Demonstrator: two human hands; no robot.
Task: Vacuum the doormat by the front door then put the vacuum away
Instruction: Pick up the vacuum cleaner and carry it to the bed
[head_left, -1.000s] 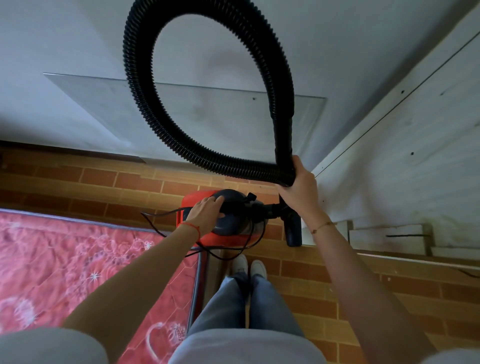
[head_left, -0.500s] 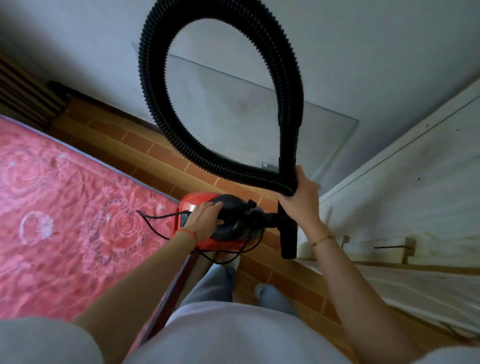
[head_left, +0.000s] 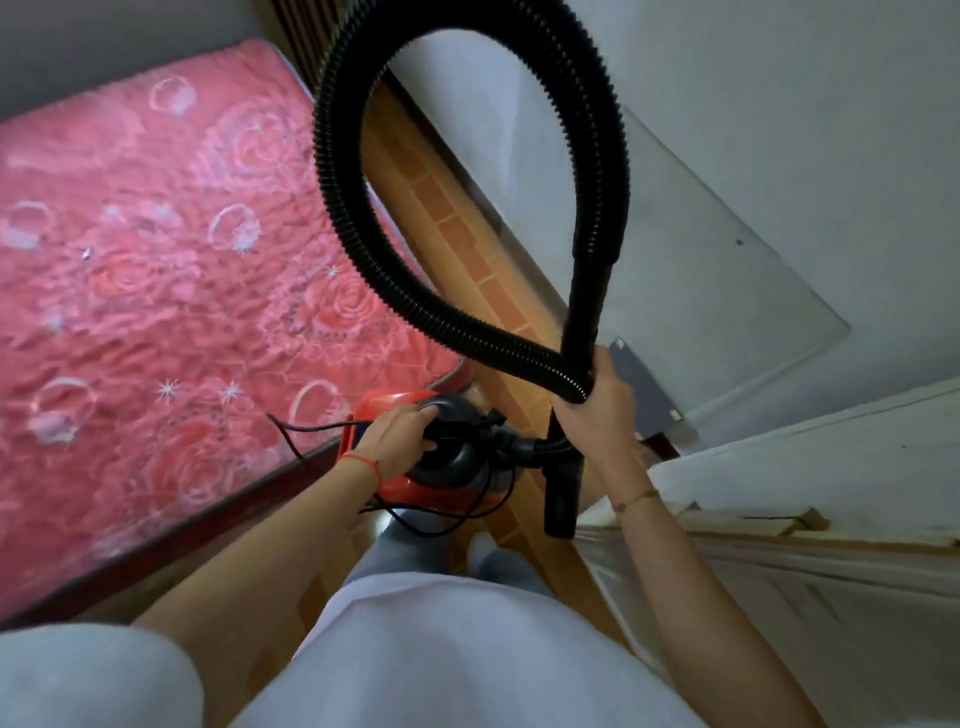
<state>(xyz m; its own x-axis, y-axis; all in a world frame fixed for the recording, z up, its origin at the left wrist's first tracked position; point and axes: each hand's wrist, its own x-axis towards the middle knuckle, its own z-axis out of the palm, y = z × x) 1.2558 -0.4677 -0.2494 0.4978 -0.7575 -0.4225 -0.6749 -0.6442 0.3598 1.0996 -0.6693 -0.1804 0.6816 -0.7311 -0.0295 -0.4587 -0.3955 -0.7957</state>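
Left hand (head_left: 400, 435) grips the red vacuum's (head_left: 415, 467) black top; right hand (head_left: 592, 410), just right, clasps the looped hose (head_left: 337, 218) and wand.

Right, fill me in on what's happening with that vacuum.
A person is carrying a small red and black vacuum off the floor. The left hand grips the handle on top of its body, and the right hand holds the black hose gathered into a tall loop, with the nozzle hanging below. A thin black cord dangles from the body. They stand on brick-patterned floor between a pink quilted mattress and a pale wall.
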